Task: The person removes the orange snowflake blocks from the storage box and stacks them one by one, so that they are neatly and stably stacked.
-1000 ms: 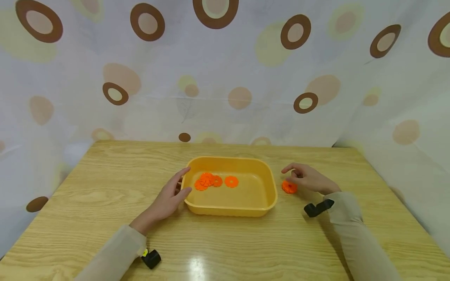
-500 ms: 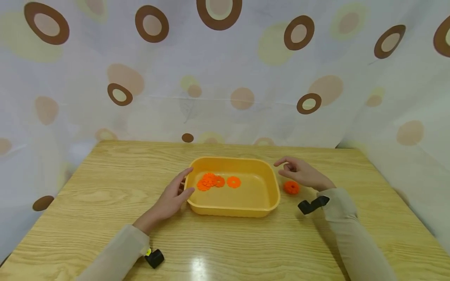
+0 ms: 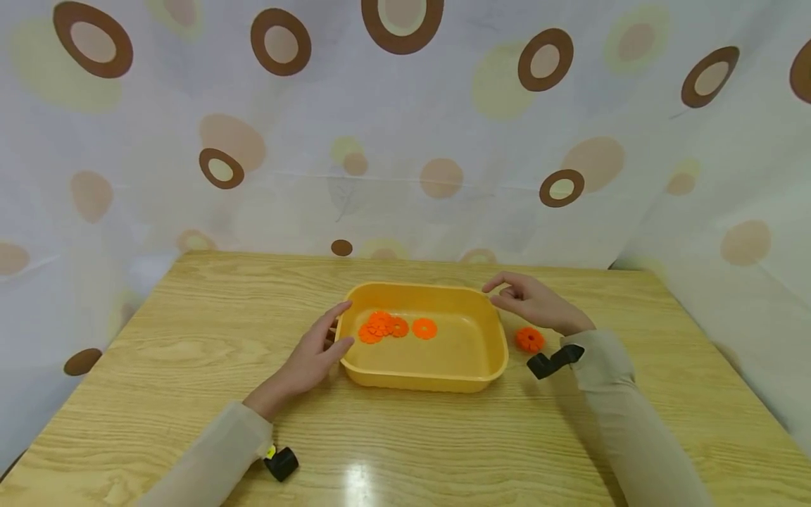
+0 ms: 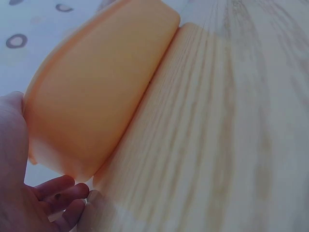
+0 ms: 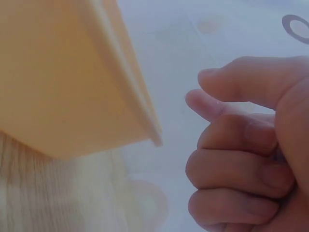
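A yellow plastic tub (image 3: 424, 382) stands on the table, with several flat orange notched discs (image 3: 380, 324) overlapping in its left half. One more orange disc (image 3: 424, 328) lies apart from that cluster, near the tub's middle. My left hand (image 3: 309, 360) holds the tub's left end, thumb and index finger at the rim and the other fingers curled against the outside. Over the tub's back right corner is my right hand (image 3: 537, 303); its thumb and index finger (image 5: 251, 79) reach forward with a gap between them, the other fingers folded, nothing visible in them. Beneath it, orange discs (image 3: 529, 339) sit on the table.
The wood-grain table (image 3: 405, 451) runs out on all sides of the tub. A pale curtain (image 3: 393, 204) with brown and beige circles hangs behind it and along the sides. Small black cameras (image 3: 281, 463) are worn at both wrists.
My right hand has moved left and away from me, from the orange discs on the table to the tub's back right corner. My left hand stays at the tub's left end.
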Available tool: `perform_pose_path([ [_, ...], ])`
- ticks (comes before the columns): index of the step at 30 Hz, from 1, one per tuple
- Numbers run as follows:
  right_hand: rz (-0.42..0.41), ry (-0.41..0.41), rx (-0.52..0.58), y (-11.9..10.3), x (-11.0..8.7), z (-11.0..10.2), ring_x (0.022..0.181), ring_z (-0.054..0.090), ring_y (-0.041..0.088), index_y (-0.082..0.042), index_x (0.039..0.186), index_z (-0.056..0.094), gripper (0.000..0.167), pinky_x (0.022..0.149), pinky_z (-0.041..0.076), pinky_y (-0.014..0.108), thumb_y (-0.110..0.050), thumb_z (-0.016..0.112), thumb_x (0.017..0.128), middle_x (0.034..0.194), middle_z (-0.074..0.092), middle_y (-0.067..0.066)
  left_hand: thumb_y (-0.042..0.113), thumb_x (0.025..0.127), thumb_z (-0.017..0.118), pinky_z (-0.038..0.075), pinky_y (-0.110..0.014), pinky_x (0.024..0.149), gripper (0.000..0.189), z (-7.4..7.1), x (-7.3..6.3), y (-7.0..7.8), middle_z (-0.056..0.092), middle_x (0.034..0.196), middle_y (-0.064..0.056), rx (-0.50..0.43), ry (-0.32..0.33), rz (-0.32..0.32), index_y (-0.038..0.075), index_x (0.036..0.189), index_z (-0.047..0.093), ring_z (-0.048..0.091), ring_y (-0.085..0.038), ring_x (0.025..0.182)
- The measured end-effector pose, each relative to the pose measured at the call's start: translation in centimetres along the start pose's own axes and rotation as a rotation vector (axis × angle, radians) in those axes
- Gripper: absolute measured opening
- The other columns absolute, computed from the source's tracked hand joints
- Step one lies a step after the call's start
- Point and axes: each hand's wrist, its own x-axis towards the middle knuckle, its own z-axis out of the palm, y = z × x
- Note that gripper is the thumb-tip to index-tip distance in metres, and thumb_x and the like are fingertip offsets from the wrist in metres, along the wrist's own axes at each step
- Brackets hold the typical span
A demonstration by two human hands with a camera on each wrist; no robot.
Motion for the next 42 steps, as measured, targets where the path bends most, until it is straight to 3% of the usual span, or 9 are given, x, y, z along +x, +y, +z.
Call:
perform_pose_path([
  [24,-0.103,-0.068,0.009,-3.8,3.2,2.0,0.047,0.026,0.011,0.000,0.121,0.057,0.027,0.057,0.034,0.027,-0.016,0.050,0.101,0.057,0.033,-0.002,0.018,0.099,0.052,0.048,-0.028,0.080,0.057,-0.1,0.2,-0.3,0.049,0.125,-0.020,0.000,0.001,0.009,0.009,0.151,0.029,0.053,-0.021,0.092],
  [42,-0.183,-0.126,-0.009,-4.4,5.4,3.6,0.046,0.026,0.007,0.005,0.117,0.057,0.023,0.054,0.031,0.023,-0.009,0.051,0.099,0.055,0.036,-0.004,0.017,0.099,0.051,0.047,-0.028,0.079,0.056,0.0,0.1,0.0,0.048,0.129,-0.022,-0.007,0.007,0.010,0.007,0.150,0.029,0.052,-0.021,0.092],
])
